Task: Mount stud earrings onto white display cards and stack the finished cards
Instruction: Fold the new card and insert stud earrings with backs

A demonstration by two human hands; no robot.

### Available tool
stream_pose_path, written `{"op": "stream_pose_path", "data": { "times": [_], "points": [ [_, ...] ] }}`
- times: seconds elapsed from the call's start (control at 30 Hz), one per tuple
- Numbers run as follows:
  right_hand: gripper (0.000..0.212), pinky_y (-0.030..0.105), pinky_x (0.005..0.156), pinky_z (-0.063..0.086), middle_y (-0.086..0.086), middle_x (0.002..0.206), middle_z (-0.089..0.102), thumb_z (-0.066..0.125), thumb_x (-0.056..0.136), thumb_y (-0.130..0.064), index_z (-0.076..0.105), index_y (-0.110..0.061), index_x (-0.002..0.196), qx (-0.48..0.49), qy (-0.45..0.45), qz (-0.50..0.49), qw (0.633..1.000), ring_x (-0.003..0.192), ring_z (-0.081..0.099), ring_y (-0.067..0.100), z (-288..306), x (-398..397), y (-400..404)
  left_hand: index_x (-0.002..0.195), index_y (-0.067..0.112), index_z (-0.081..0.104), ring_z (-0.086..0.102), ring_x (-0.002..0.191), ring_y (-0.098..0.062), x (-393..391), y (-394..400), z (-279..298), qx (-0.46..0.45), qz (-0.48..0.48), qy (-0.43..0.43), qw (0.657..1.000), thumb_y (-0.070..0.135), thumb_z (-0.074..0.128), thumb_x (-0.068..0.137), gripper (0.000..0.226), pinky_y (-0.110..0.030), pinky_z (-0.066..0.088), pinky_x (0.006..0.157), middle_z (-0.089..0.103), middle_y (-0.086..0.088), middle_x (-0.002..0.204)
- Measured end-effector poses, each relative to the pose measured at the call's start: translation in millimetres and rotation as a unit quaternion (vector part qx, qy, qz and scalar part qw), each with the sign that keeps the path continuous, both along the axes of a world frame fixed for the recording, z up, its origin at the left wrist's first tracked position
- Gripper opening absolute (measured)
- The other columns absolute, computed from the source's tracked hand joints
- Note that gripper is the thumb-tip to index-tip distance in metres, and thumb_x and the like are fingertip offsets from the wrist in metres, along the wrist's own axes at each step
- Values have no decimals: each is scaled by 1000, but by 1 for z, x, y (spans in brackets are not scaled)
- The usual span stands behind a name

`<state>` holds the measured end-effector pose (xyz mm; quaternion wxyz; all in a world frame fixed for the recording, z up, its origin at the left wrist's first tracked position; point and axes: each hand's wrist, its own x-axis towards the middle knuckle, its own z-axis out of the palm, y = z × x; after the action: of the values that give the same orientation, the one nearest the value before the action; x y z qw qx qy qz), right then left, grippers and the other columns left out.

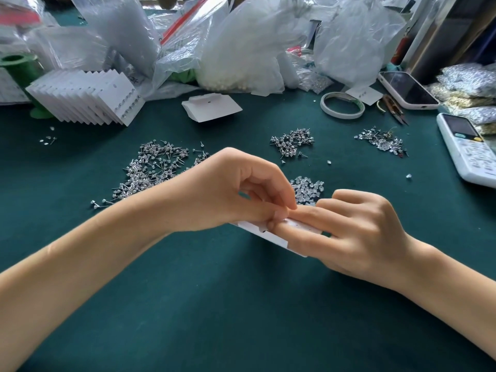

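Observation:
A white display card (264,232) is held just above the green table between both hands. My right hand (357,232) grips it, with two fingers lying along its top face. My left hand (230,191) has its fingertips curled down onto the card's upper edge, pinching something too small to make out. A large pile of stud earrings (153,170) lies behind my left wrist. Two smaller earring piles (292,142) (381,140) lie farther back. Clear earring backs (308,189) sit just behind my fingers. A fanned stack of finished cards (83,99) stands at the back left.
Blank cards (212,107) lie at the back centre. A tape roll (342,105), small snips (393,107), a phone (408,89) and a white calculator (469,149) are to the right. Plastic bags (241,44) crowd the back. A green spool (21,73) stands at the far left.

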<state>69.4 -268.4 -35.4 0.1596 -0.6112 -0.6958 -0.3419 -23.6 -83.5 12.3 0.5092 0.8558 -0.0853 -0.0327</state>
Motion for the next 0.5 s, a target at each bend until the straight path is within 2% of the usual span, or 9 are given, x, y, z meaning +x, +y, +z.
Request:
{"op": "stream_pose_path", "data": {
  "times": [0.1,0.2,0.33,0.5],
  "points": [
    [29,25,43,34,2,74,70,68,82,-4,64,-22,104,11,-8,-4,1000,45,44,21,0,-1,1,89,7,70,65,68,-11,0,0,-1,1,-4,2,1000,-2,71,79,14,-25,54,72,70,5,74],
    [20,25,40,36,3,69,68,65,84,-5,72,-21,93,19,-3,-1,1000,43,43,22,0,-3,1,89,10,71,66,70,-13,0,0,0,5,-9,2,1000,-1,72,79,15,-22,53,72,71,3,77],
    [23,26,39,33,4,65,66,61,87,-4,76,-21,90,18,-10,-4,1000,43,39,22,2,-4,0,90,10,71,68,75,-20,1,-1,0,14,-19,0,1000,0,72,78,15,-24,54,75,72,-2,81],
    [25,26,41,34,2,67,67,64,85,-5,57,-21,102,26,-22,3,999,44,40,22,0,-5,0,86,14,70,65,75,-5,1,-2,4,34,-37,13,999,0,73,78,16,-15,47,72,71,7,79]
  ]
}}
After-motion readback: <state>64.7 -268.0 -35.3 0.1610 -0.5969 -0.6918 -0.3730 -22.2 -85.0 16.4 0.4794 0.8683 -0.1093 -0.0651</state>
